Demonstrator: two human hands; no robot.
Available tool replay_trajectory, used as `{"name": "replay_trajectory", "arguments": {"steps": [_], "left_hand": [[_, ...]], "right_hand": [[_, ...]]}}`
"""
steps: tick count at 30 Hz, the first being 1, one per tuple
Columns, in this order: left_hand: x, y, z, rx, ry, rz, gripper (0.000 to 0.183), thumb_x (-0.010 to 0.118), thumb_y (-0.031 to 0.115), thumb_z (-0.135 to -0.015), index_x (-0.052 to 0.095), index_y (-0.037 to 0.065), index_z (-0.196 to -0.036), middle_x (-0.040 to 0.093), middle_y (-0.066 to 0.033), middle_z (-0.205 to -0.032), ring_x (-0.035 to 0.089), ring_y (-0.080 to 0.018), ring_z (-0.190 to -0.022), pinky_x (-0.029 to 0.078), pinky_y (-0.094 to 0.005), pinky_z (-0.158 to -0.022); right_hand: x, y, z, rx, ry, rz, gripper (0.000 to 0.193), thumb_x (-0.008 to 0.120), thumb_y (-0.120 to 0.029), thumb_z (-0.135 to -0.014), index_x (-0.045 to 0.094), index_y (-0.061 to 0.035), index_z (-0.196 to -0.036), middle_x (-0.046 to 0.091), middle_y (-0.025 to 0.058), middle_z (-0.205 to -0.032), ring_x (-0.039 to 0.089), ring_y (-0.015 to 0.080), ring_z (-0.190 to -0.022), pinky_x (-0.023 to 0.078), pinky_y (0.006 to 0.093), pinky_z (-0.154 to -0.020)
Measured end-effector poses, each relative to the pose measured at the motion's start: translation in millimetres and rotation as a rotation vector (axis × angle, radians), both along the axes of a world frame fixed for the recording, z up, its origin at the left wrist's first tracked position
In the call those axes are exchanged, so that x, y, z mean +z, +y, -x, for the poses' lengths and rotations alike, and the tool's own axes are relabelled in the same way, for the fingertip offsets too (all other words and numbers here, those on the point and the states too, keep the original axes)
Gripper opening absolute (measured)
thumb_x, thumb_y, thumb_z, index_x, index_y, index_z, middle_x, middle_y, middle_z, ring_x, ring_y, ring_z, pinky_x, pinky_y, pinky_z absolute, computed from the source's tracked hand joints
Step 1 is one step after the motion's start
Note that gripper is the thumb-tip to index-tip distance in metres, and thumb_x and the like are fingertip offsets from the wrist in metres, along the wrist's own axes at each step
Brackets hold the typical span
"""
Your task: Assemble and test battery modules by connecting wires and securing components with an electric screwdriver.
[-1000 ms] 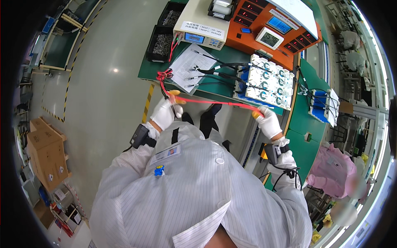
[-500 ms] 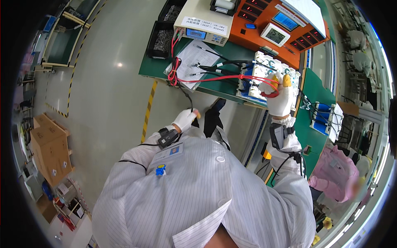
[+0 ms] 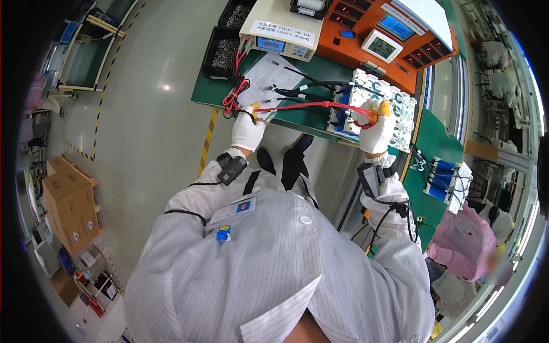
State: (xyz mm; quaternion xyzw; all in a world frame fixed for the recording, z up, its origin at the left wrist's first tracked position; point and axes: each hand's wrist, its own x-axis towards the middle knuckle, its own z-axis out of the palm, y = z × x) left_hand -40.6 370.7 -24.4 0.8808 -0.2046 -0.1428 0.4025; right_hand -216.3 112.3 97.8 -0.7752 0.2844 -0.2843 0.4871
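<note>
My right hand (image 3: 374,132), in a white glove with yellow fingertips, is closed around the looped end of a red test lead (image 3: 309,105). It is held over a white battery module (image 3: 394,106) with blue cells. The lead runs left, fairly taut, to my left hand (image 3: 248,131), gloved the same way. The left fingers pinch the lead at the bench's front edge, beside a red coil of cable (image 3: 233,98). Black cables with connectors (image 3: 311,88) lie between the hands, reaching from the module over a printed sheet (image 3: 269,74).
A beige meter (image 3: 283,31) stands behind the sheet, with black bins (image 3: 222,52) of small metal parts at its left. An orange instrument console (image 3: 349,48) fills the back. Another module (image 3: 449,171) sits at right, near a person in pink (image 3: 466,240). Cartons (image 3: 71,206) stand at far left.
My left hand has risen from beside my body to the bench edge and now grips the red lead. My right hand has drawn slightly left and nearer, and the lead has lifted a little.
</note>
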Motion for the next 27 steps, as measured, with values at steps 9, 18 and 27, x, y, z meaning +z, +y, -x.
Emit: {"name": "replay_trajectory", "arguments": {"steps": [9, 18, 27], "left_hand": [[1.4, 0.2, -6.8, -0.224, -0.168, -0.334, 0.033, 0.063, 0.018, -0.080, 0.062, 0.011, -0.113, 0.064, -0.0172, -0.102, 0.065, -0.0372, -0.085, 0.052, -0.0468, -0.072], [-13.2, 0.3, -15.0, -0.215, -0.147, -0.380, 0.021, 0.062, 0.021, -0.084, 0.062, 0.012, -0.103, 0.063, -0.0167, -0.099, 0.066, -0.0383, -0.079, 0.052, -0.0508, -0.069], [55.7, 5.9, 9.3, -0.220, 0.373, 0.150, 0.016, 0.068, 0.011, -0.084, 0.059, 0.002, -0.093, 0.063, -0.0098, -0.080, 0.061, -0.0192, -0.067, 0.048, -0.0353, -0.064]], "right_hand": [[6.9, -1.9, -1.6, 0.093, 0.233, -0.342, 0.044, 0.036, -0.038, -0.105, 0.054, 0.0004, -0.118, 0.060, 0.0108, -0.100, 0.060, 0.0190, -0.089, 0.050, 0.0301, -0.077], [55.8, 46.7, 10.4, 0.075, -0.062, 0.454, 0.036, 0.060, -0.024, -0.088, 0.058, 0.0013, -0.114, 0.057, 0.0169, -0.101, 0.057, 0.0315, -0.093, 0.044, 0.0397, -0.086], [31.7, 97.0, -31.8, 0.493, 0.176, 0.602, 0.029, 0.072, -0.006, -0.070, 0.062, -0.0037, -0.097, 0.065, 0.0128, -0.093, 0.061, 0.0341, -0.085, 0.048, 0.0433, -0.075]]}}
